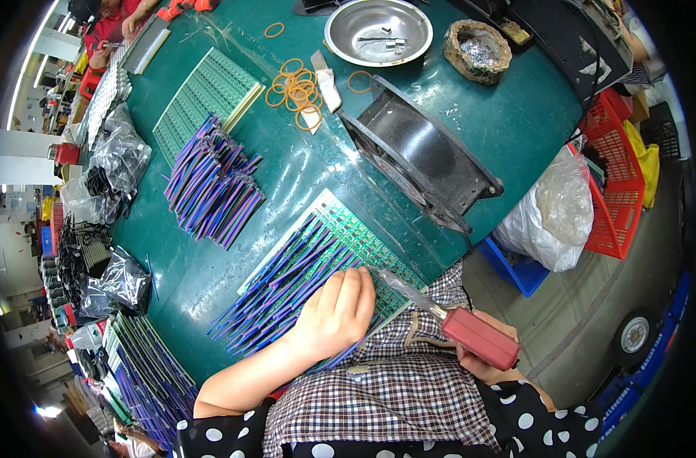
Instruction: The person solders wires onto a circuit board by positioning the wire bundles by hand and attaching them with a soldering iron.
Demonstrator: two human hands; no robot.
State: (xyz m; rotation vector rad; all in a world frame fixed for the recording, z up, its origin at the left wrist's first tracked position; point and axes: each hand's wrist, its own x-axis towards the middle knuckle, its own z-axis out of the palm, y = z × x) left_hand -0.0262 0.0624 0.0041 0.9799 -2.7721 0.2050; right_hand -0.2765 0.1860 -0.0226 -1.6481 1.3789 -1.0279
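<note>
A green circuit board panel (363, 237) lies at the table's near edge, with blue, purple and black wires (275, 286) in rows across it. My left hand (336, 309) rests over its near part, fingers curled and pinched together on a wire at the board; the fingertips are partly hidden. In my right hand (481, 369) is a red-handled soldering gun (479, 338), its pale, wrapped-looking front part reaching left toward my left fingertips. Further off, a loose bundle of cut wires (214, 187) sits against a stack of green panels (210, 95).
A black fan (432, 153) stands right of the panel. Behind it are a metal bowl (378, 32) with small parts, a rough stone-like dish (477, 52) and rubber bands (294, 88). Wired boards (145, 366) are at left; a red crate (619, 183) and white bag (550, 214) at right.
</note>
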